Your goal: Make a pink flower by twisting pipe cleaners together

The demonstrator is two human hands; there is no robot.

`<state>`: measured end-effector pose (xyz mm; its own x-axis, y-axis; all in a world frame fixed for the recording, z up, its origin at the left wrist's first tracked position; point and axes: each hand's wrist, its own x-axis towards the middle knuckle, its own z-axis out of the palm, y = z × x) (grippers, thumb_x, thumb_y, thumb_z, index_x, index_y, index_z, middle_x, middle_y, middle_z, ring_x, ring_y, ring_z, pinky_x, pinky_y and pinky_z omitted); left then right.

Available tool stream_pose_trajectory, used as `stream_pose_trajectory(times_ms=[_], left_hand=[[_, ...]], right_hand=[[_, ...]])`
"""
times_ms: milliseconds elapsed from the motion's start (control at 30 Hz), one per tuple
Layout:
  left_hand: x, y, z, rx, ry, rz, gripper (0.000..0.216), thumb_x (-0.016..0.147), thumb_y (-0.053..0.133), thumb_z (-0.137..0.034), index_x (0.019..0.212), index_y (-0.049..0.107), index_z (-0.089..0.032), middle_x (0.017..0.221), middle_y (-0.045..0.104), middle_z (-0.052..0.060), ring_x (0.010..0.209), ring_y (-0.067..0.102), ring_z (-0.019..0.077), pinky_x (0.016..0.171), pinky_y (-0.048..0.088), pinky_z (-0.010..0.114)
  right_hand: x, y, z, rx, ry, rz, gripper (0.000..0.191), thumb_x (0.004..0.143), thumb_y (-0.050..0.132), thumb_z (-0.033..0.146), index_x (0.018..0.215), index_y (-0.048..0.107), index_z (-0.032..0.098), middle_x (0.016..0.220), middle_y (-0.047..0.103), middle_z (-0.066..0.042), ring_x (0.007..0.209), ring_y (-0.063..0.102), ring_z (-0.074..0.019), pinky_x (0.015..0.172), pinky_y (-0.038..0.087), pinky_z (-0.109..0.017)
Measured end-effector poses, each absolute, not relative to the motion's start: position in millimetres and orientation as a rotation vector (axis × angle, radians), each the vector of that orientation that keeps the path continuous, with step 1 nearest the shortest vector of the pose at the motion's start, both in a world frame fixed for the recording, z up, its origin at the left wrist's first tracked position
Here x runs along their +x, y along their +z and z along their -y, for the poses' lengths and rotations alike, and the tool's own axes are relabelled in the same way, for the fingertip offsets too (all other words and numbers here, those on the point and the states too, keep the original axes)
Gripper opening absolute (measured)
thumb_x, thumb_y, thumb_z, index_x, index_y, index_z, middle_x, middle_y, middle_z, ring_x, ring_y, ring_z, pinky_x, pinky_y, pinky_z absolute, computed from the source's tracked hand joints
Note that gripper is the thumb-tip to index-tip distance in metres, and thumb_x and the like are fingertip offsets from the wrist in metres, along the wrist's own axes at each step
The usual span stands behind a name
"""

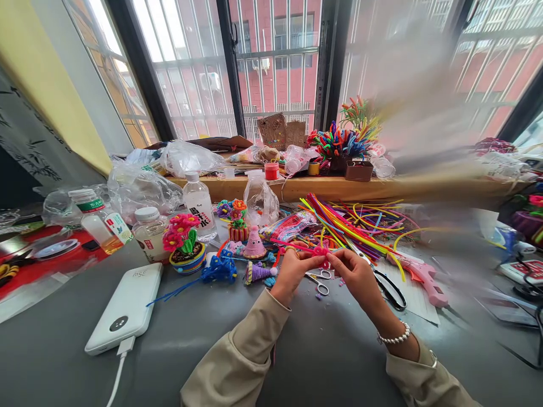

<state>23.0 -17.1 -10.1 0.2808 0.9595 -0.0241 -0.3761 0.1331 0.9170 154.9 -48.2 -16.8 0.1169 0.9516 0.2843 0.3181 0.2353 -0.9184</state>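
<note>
Between my two hands is a pink pipe-cleaner flower (321,252) made of small loops, with a straight pink length running off to the left. My left hand (293,270) pinches it from the left side. From the right, the fingertips of my right hand (351,272) press on its other edge. Just below the hands lie small scissors (321,281) with light handles. A purple striped cone (258,272) and a blue pipe-cleaner flower (218,268) rest to the left. Larger black-handled scissors (389,289) lie by my right wrist, partly hidden.
Behind my hands spreads a bundle of coloured pipe cleaners (339,223). A pink glue gun (424,278) lies on the right. On the left are a white power bank (126,305) with a cable, a potted pink flower (186,240) and several bottles. A grey blur covers the upper right.
</note>
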Motion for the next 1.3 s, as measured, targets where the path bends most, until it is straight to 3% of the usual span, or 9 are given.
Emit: stream_pose_trajectory(times_ms=[267, 467, 600, 800, 933, 1133, 1300], left_hand=[[25.1, -11.7, 17.9, 0.96, 1.178, -0.757, 0.043, 0.047, 0.075, -0.014, 0.07, 0.039, -0.016, 0.061, 0.064, 0.001, 0.056, 0.061, 0.0125, 0.06, 0.046, 0.025], [19.8, -12.2, 13.3, 0.984, 1.067, -0.819, 0.046, 0.045, 0.076, -0.015, 0.075, 0.041, -0.014, 0.061, 0.064, 0.003, 0.054, 0.061, 0.0133, 0.06, 0.047, 0.027], [17.4, -11.8, 13.9, 1.007, 0.937, -0.815, 0.047, 0.045, 0.076, -0.016, 0.074, 0.038, -0.015, 0.063, 0.065, 0.005, 0.056, 0.062, 0.0161, 0.06, 0.048, 0.03], [18.1, -8.9, 17.3, 1.058, 0.857, -0.791, 0.041, 0.046, 0.076, -0.019, 0.071, 0.044, -0.012, 0.062, 0.065, 0.006, 0.055, 0.062, 0.0154, 0.057, 0.047, 0.027], [19.6, -13.5, 15.9, 0.978, 0.946, -0.794, 0.049, 0.045, 0.076, -0.018, 0.078, 0.04, -0.015, 0.063, 0.065, 0.004, 0.056, 0.062, 0.0154, 0.058, 0.048, 0.027], [21.2, -13.2, 16.6, 0.964, 1.029, -0.794, 0.047, 0.043, 0.077, -0.018, 0.074, 0.042, -0.013, 0.058, 0.062, 0.002, 0.052, 0.06, 0.0132, 0.06, 0.047, 0.027], [18.8, -12.4, 15.1, 1.046, 1.02, -0.815, 0.051, 0.045, 0.076, -0.019, 0.079, 0.038, -0.015, 0.061, 0.062, 0.002, 0.053, 0.06, 0.0137, 0.058, 0.046, 0.027]], right_hand=[[145.2, -26.2, 49.1, -1.263, 0.716, 1.29, 0.032, 0.071, 0.049, 0.046, 0.055, 0.044, 0.019, 0.048, 0.043, 0.003, 0.044, 0.037, -0.0094, 0.043, 0.031, -0.023], [159.4, -21.5, 44.8, -1.252, 0.86, 1.405, 0.035, 0.074, 0.045, 0.046, 0.056, 0.051, 0.017, 0.052, 0.051, 0.0, 0.046, 0.042, -0.0102, 0.045, 0.034, -0.023], [170.0, -14.1, 43.7, -1.277, 0.713, 1.615, 0.028, 0.075, 0.045, 0.044, 0.075, 0.055, 0.017, 0.067, 0.055, -0.001, 0.055, 0.045, -0.0112, 0.048, 0.034, -0.022], [170.7, -10.6, 44.7, -1.258, 0.556, 1.857, 0.028, 0.08, 0.04, 0.039, 0.062, 0.046, 0.018, 0.053, 0.043, 0.003, 0.05, 0.038, -0.0099, 0.047, 0.03, -0.022], [161.5, -15.0, 45.9, -1.302, 0.521, 1.738, 0.03, 0.079, 0.038, 0.04, 0.059, 0.044, 0.018, 0.051, 0.039, 0.004, 0.047, 0.035, -0.0095, 0.046, 0.028, -0.022], [143.4, -26.7, 49.9, -1.356, 0.411, 1.449, 0.03, 0.08, 0.036, 0.04, 0.059, 0.041, 0.019, 0.049, 0.038, 0.004, 0.045, 0.035, -0.0096, 0.045, 0.029, -0.022], [154.1, -22.7, 45.6, -1.317, 0.563, 1.526, 0.029, 0.078, 0.039, 0.043, 0.065, 0.048, 0.018, 0.054, 0.046, 0.002, 0.049, 0.041, -0.0104, 0.046, 0.033, -0.022]])
